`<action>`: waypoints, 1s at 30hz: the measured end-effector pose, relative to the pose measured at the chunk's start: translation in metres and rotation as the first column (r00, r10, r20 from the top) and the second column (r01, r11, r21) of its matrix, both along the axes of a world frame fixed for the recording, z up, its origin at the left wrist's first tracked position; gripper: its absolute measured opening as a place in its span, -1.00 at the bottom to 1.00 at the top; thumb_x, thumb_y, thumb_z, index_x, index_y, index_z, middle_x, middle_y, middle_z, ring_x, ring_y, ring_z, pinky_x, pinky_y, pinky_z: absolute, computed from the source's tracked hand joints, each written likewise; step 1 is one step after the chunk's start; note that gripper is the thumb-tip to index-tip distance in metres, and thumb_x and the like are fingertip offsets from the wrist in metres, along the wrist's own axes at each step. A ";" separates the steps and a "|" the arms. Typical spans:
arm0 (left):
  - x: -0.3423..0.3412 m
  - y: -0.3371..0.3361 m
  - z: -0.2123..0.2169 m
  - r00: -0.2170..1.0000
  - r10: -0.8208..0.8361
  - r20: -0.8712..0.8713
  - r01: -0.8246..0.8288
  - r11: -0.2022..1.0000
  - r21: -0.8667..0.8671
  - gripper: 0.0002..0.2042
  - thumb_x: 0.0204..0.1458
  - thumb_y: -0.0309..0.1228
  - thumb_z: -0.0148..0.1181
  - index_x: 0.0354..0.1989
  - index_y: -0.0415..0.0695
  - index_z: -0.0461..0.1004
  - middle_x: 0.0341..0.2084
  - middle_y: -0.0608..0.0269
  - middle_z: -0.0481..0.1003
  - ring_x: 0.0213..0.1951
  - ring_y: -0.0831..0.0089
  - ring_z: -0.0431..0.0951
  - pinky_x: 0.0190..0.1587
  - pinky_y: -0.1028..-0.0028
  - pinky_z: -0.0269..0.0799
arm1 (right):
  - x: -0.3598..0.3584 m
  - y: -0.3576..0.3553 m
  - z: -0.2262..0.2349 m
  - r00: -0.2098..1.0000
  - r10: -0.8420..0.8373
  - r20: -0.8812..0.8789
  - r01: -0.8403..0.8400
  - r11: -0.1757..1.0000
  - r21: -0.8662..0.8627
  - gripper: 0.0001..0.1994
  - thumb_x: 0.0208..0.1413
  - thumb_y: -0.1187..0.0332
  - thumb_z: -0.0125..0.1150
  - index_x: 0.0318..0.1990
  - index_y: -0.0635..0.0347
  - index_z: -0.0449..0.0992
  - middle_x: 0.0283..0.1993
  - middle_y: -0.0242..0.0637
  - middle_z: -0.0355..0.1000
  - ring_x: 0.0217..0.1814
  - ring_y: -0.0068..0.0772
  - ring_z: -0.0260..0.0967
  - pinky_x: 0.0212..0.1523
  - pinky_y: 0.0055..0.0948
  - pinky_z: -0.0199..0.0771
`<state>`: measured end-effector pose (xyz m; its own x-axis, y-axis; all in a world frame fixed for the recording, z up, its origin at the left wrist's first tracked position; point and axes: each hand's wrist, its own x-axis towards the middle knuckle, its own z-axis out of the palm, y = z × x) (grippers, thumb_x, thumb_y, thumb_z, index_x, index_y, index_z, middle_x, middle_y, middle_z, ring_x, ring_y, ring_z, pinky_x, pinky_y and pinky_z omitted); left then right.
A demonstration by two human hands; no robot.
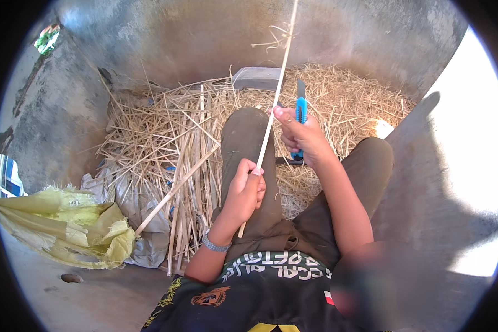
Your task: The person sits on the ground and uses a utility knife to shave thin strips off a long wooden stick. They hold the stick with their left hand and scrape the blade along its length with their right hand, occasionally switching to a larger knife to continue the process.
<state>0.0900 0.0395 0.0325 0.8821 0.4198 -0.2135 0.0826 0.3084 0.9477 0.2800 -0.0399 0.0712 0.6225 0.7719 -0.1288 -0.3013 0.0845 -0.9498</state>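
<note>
Straw (343, 99) flanks the strip (265, 138). Left hand (245, 191) grips its lower part; beside it, right hand (304, 134) clasps the cutter (301, 110), whose bare blade (301, 88), slipping, could cut.

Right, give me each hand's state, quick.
Left hand: closed, holding the pale strip.
Right hand: closed, holding the blue utility knife, blade out.

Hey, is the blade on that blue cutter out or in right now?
Out: a dark blade sticks up past the top of the blue cutter in the right hand.
</note>
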 end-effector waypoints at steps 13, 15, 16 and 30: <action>-0.056 -0.008 -0.009 0.995 -0.037 -0.088 0.058 0.966 0.253 -0.72 0.45 -0.21 -0.12 -0.27 -0.09 0.37 -0.59 0.53 0.19 -0.62 0.78 0.07 -0.62 0.65 -0.09 | 0.010 -0.003 -0.008 0.796 -0.389 0.463 0.387 0.916 0.104 -0.77 0.26 0.22 0.30 -0.35 0.18 0.61 -0.67 -0.57 0.23 -0.68 -0.64 0.07 -0.62 -0.51 0.08; -0.056 -0.006 -0.010 0.995 -0.007 -0.103 0.024 0.985 0.168 -0.70 0.45 -0.20 -0.10 -0.31 -0.12 0.36 -0.62 0.50 0.18 -0.58 0.77 0.07 -0.55 0.64 -0.04 | 0.003 -0.002 -0.017 0.542 -0.352 0.763 0.437 0.894 0.102 -0.83 0.14 0.31 0.34 -0.42 0.17 0.55 -0.68 -0.33 0.38 -0.69 -0.28 0.30 -0.58 -0.31 0.29; -0.055 -0.005 -0.013 0.996 0.001 -0.087 0.009 0.993 0.114 -0.70 0.45 -0.20 -0.10 -0.31 -0.11 0.35 -0.62 0.50 0.16 -0.59 0.77 0.06 -0.56 0.64 -0.05 | -0.004 -0.001 -0.019 0.380 -0.282 0.881 0.422 0.900 0.106 -0.85 0.09 0.34 0.33 -0.45 0.16 0.54 -0.67 -0.28 0.41 -0.67 -0.22 0.35 -0.57 -0.29 0.33; -0.044 -0.005 -0.012 0.986 0.132 -0.104 -0.143 0.984 -0.109 -0.66 0.44 -0.10 -0.15 -0.39 0.01 0.20 -0.69 0.51 0.05 -0.75 0.73 -0.09 -0.73 0.58 -0.26 | -0.048 0.011 -0.053 -0.064 0.305 0.950 0.438 0.864 -0.248 -0.86 -0.05 0.42 0.22 -0.61 0.15 0.50 -0.62 -0.16 0.51 -0.58 -0.21 0.57 -0.58 -0.26 0.50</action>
